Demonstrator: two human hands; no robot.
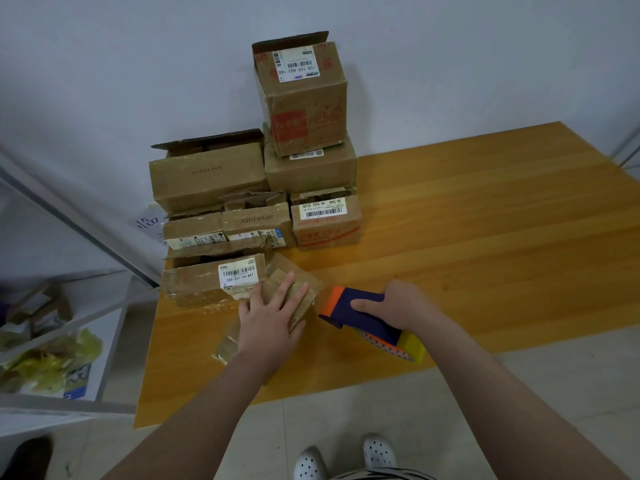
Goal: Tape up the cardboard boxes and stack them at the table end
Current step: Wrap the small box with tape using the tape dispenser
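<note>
A small flat cardboard box (298, 289) lies near the front left of the wooden table (485, 237). My left hand (270, 320) presses flat on its top, fingers straight. My right hand (398, 306) grips a navy and orange tape dispenser (360, 313) with a yellow roll, its orange nose at the box's right end. A clear strip of tape spans from nose to box. Behind, several cardboard boxes (207, 174) are piled at the table's left end, with a tall one (304, 98) on top, its flap open.
A labelled box (211, 280) sits just left of the one under my hand. A white shelf unit (62, 323) with bags and clutter stands left of the table. The wall runs behind the pile. My white shoes (346, 459) are on the tiled floor below.
</note>
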